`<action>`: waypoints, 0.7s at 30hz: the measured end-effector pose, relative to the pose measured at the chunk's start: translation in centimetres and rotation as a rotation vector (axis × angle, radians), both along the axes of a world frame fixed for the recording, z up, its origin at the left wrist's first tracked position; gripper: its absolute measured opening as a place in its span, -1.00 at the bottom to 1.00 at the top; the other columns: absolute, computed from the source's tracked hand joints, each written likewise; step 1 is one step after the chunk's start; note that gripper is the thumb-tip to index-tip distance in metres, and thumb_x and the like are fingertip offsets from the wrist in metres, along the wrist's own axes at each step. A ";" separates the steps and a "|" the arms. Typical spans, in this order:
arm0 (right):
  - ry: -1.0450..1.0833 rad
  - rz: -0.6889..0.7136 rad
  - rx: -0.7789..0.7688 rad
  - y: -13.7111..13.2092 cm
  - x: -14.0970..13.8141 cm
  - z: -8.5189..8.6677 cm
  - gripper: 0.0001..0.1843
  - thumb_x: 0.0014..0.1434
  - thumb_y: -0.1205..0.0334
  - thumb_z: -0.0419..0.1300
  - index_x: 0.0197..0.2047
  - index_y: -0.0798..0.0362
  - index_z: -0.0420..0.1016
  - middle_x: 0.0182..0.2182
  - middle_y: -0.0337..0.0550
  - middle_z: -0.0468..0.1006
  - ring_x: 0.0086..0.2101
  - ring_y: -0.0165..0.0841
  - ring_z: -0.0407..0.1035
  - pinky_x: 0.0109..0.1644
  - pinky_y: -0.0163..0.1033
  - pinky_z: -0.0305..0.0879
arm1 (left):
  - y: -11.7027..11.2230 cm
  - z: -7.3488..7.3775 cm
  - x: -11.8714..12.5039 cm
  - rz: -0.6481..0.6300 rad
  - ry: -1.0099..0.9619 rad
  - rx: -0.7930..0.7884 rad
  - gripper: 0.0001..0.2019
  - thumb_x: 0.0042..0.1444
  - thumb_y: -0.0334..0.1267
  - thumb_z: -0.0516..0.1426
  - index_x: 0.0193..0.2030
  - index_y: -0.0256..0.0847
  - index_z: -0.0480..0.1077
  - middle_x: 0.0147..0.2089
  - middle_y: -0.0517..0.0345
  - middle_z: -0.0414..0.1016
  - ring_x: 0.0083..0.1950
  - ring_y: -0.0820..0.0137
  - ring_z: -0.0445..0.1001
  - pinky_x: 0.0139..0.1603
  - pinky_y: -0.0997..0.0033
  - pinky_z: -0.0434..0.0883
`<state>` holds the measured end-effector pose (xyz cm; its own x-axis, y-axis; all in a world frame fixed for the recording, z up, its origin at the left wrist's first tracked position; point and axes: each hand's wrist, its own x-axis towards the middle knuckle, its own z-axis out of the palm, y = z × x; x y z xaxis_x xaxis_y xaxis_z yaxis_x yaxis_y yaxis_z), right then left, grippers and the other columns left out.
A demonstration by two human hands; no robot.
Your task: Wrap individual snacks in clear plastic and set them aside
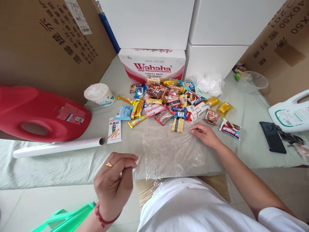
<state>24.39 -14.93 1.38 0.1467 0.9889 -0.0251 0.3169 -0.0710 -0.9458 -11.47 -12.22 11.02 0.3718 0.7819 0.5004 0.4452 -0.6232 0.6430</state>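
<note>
A clear plastic bag lies spread out at the table's front edge, its lower side hanging over toward my white shirt. At its upper right corner, my right hand pinches the plastic between thumb and fingers. My left hand is raised at the left of the bag, thumb and fingertips pressed together; whether anything thin is between them I cannot make out. Beyond the bag is a heap of wrapped snacks. A small yellow packet touches the bag's top edge, and a white snack packet lies apart on the left.
A red jug, a white roll and a paper tub stand or lie left. Behind the heap is a Wahaha box. Crumpled clear plastic, a clear bowl, a phone and a white jug are right.
</note>
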 end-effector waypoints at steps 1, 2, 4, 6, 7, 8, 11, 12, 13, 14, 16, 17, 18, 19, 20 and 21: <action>-0.007 0.011 0.010 0.0 -0.3 0.1 -0.65 0.24 -0.15 0.27 -0.21 -0.03 0.62 -0.27 -0.12 0.47 -0.33 -0.32 0.38 -0.29 -0.22 0.36 | -0.3 -0.2 1.8 0.027 -0.073 -0.016 -0.75 0.19 -0.56 0.05 -0.39 -0.15 0.40 -0.25 0.16 0.56 -0.20 0.37 0.52 -0.19 0.34 0.44; -0.019 0.019 0.021 -0.1 -0.6 0.3 -0.66 0.25 -0.13 0.26 -0.20 -0.03 0.61 -0.26 -0.12 0.48 -0.32 -0.31 0.39 -0.29 -0.22 0.35 | -0.7 -0.9 3.6 -0.001 -0.099 -0.039 -0.76 0.22 -0.54 0.05 -0.34 -0.15 0.42 -0.19 0.13 0.57 -0.15 0.36 0.55 -0.15 0.34 0.47; -0.064 0.016 0.046 -0.5 -0.8 0.5 -0.68 0.28 -0.10 0.23 -0.18 -0.03 0.61 -0.27 -0.13 0.49 -0.30 -0.30 0.39 -0.26 -0.22 0.34 | -1.0 -3.2 6.9 -0.073 -0.004 -0.061 -0.79 0.27 -0.47 0.03 -0.16 -0.16 0.47 0.00 0.02 0.59 0.04 0.29 0.55 0.02 0.26 0.50; -0.098 -0.026 0.062 -1.3 -0.3 0.5 -0.70 0.30 -0.07 0.22 -0.16 -0.03 0.61 -0.27 -0.13 0.49 -0.31 -0.31 0.39 -0.25 -0.21 0.34 | -0.8 -6.3 9.1 -0.065 0.212 -0.016 -0.72 0.32 -0.36 0.04 0.09 -0.19 0.46 0.22 -0.10 0.52 0.29 0.16 0.44 0.28 0.04 0.38; -0.101 -0.059 0.057 -1.7 0.1 0.4 -0.70 0.30 -0.07 0.22 -0.15 -0.03 0.61 -0.28 -0.14 0.50 -0.32 -0.31 0.38 -0.26 -0.22 0.33 | -0.5 -7.7 9.7 -0.052 0.332 -0.013 -0.65 0.34 -0.31 0.02 0.21 -0.20 0.41 0.31 -0.14 0.45 0.37 0.10 0.36 0.38 -0.09 0.27; -0.095 -0.100 0.041 -2.1 0.7 0.2 -0.69 0.29 -0.08 0.22 -0.14 -0.03 0.61 -0.29 -0.14 0.50 -0.34 -0.31 0.38 -0.28 -0.22 0.33 | -0.1 -9.0 9.9 -0.030 0.441 -0.026 -0.59 0.36 -0.26 0.01 0.31 -0.20 0.35 0.38 -0.16 0.37 0.43 0.06 0.29 0.43 -0.19 0.17; -0.071 -0.221 -0.041 -2.7 2.7 -0.7 -0.65 0.24 -0.13 0.25 -0.17 -0.02 0.60 -0.40 -0.17 0.50 -0.42 -0.30 0.38 -0.32 -0.20 0.34 | 1.1 -11.2 9.6 0.000 0.673 -0.101 -0.47 0.42 -0.13 -0.09 0.47 -0.18 0.17 0.48 -0.16 0.22 0.49 0.02 0.19 0.48 -0.34 -0.03; -0.065 -0.255 -0.061 -2.7 3.1 -1.0 -0.64 0.22 -0.15 0.25 -0.18 -0.02 0.59 -0.43 -0.19 0.50 -0.44 -0.30 0.38 -0.33 -0.19 0.35 | 1.5 -11.5 9.4 -0.003 0.715 -0.119 -0.46 0.43 -0.11 -0.12 0.49 -0.17 0.13 0.49 -0.14 0.19 0.50 0.02 0.17 0.48 -0.36 -0.06; -0.054 -0.283 -0.073 -2.5 3.4 -1.1 -0.63 0.20 -0.16 0.25 -0.19 -0.02 0.58 -0.44 -0.19 0.51 -0.46 -0.29 0.39 -0.32 -0.17 0.36 | 1.7 -11.5 9.2 -0.011 0.743 -0.126 -0.45 0.44 -0.09 -0.14 0.50 -0.16 0.10 0.50 -0.13 0.17 0.51 0.02 0.16 0.48 -0.38 -0.07; -0.040 -0.302 -0.083 -2.3 3.5 -1.2 -0.62 0.19 -0.17 0.25 -0.17 -0.03 0.57 -0.43 -0.18 0.52 -0.46 -0.28 0.40 -0.31 -0.15 0.38 | 1.9 -11.5 9.1 -0.021 0.759 -0.125 -0.44 0.44 -0.08 -0.16 0.51 -0.16 0.08 0.51 -0.13 0.14 0.52 0.02 0.14 0.48 -0.40 -0.08; -0.033 -0.323 -0.115 -2.1 3.0 -0.9 -0.58 0.19 -0.17 0.25 -0.06 -0.04 0.53 -0.36 -0.14 0.57 -0.43 -0.24 0.45 -0.29 -0.13 0.41 | 2.0 -11.3 9.0 -0.028 0.771 -0.106 -0.44 0.44 -0.09 -0.16 0.52 -0.17 0.07 0.53 -0.13 0.08 0.53 0.01 0.11 0.47 -0.40 -0.06; -0.052 -0.320 -0.143 -2.2 2.5 -0.6 -0.53 0.17 -0.16 0.28 0.02 -0.04 0.50 -0.32 -0.13 0.60 -0.39 -0.23 0.48 -0.28 -0.13 0.41 | 1.9 -11.3 8.9 -0.026 0.770 -0.090 -0.44 0.44 -0.09 -0.15 0.51 -0.17 0.08 0.54 -0.13 0.05 0.54 0.01 0.09 0.47 -0.39 -0.05; -0.082 -0.307 -0.175 -2.5 2.0 -0.4 -0.47 0.13 -0.13 0.32 0.09 -0.05 0.46 -0.29 -0.13 0.61 -0.37 -0.22 0.49 -0.26 -0.13 0.41 | 1.9 -11.2 8.8 -0.021 0.770 -0.073 -0.45 0.44 -0.10 -0.14 0.51 -0.17 0.10 0.55 -0.12 0.02 0.54 0.01 0.08 0.47 -0.37 -0.04; -0.117 -0.280 -0.209 -3.0 1.5 -0.2 -0.41 0.10 -0.10 0.35 0.14 -0.05 0.43 -0.29 -0.15 0.61 -0.36 -0.22 0.49 -0.25 -0.14 0.41 | 1.8 -11.3 8.6 -0.012 0.770 -0.059 -0.45 0.44 -0.11 -0.14 0.50 -0.17 0.11 0.55 -0.11 0.01 0.54 0.01 0.07 0.47 -0.37 -0.05; -0.147 -0.245 -0.241 -3.8 1.0 -0.1 -0.38 0.09 -0.07 0.36 0.17 -0.05 0.41 -0.31 -0.18 0.61 -0.37 -0.23 0.49 -0.25 -0.15 0.40 | 1.8 -11.4 8.4 0.002 0.770 -0.050 -0.46 0.44 -0.11 -0.13 0.50 -0.16 0.12 0.55 -0.11 0.02 0.54 0.01 0.08 0.47 -0.37 -0.06; -0.165 -0.213 -0.266 -4.6 0.6 -0.2 -0.40 0.10 -0.04 0.34 0.17 -0.04 0.41 -0.35 -0.21 0.60 -0.39 -0.25 0.48 -0.26 -0.16 0.39 | 1.8 -11.5 8.1 0.014 0.771 -0.045 -0.46 0.44 -0.11 -0.13 0.50 -0.16 0.12 0.54 -0.11 0.04 0.53 0.01 0.10 0.47 -0.38 -0.08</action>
